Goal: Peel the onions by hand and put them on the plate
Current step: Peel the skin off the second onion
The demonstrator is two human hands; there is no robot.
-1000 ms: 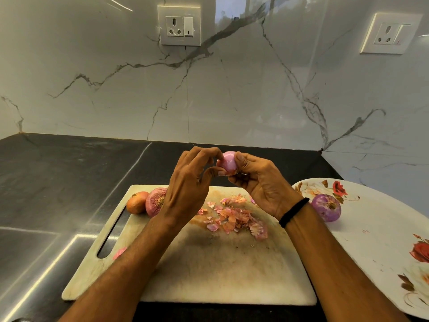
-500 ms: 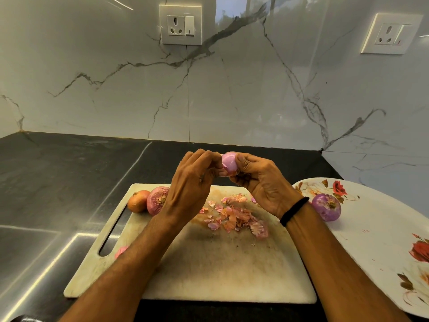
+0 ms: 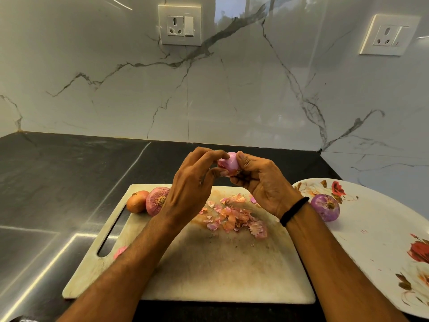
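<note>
- We see the left hand (image 3: 192, 187) and right hand (image 3: 260, 182) raised close together above the cutting board (image 3: 209, 275), both pinching one pink onion (image 3: 231, 163) in curled fingertips.
- A heap of peels (image 3: 234, 217) lies on the board below.
- A brown onion (image 3: 137, 201) touches a red onion (image 3: 156, 201) at the board's far left.
- A peeled onion (image 3: 325, 207) sits on the flowered plate (image 3: 376, 233), on the dark counter (image 3: 58, 182).

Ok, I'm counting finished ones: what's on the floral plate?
One peeled purple onion lies on the floral plate, near its left rim. The right forearm covers part of that rim, and the plate's right side runs out of frame, so neither can be checked.
</note>
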